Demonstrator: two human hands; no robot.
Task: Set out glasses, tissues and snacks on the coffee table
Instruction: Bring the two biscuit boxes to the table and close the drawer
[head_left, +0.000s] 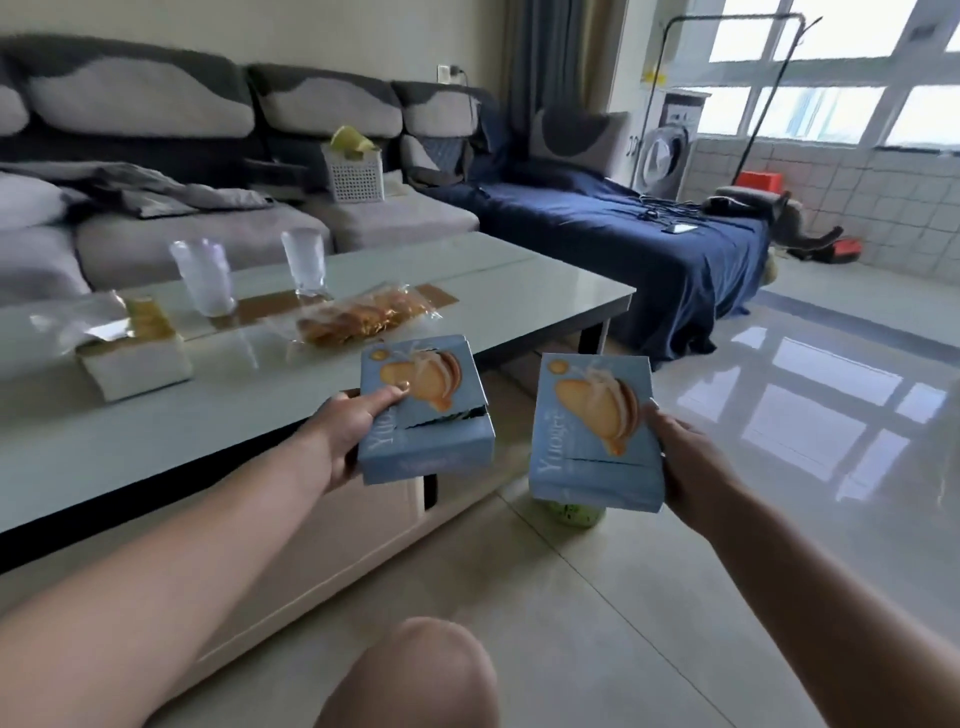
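the left hand (347, 435) holds a light blue snack box (423, 410) by its left side. the thumb lies on top of the box, on the printed biscuit picture, and the other fingers are curled under it, so they are hidden. this box is over the near edge of the coffee table (519, 280), a little above the top, and i cannot tell if it touches the table. its top flap looks torn open along the front.

the right hand (680, 457) holds a second blue snack box (597, 431) by its right side. the fingers are wrapped behind and under the box and only the thumb tip is seen at the right edge. this box is off the table, in the air above the tiled floor (779, 467), tilted with its face to the camera. the two boxes are near each other but apart.

on the table stand two clear glasses (203, 277), upright, one behind the other to the right. a clear bag of golden snacks (358, 318) lies in front of them, just behind the left box. at the left part of the table lies a white tissue pack (136, 358) with its wrapper opened on top.

behind the table is a grey sofa (208, 156) with a white basket (354, 178) on its seat. a small green thing on the floor is partly hidden under the right box.
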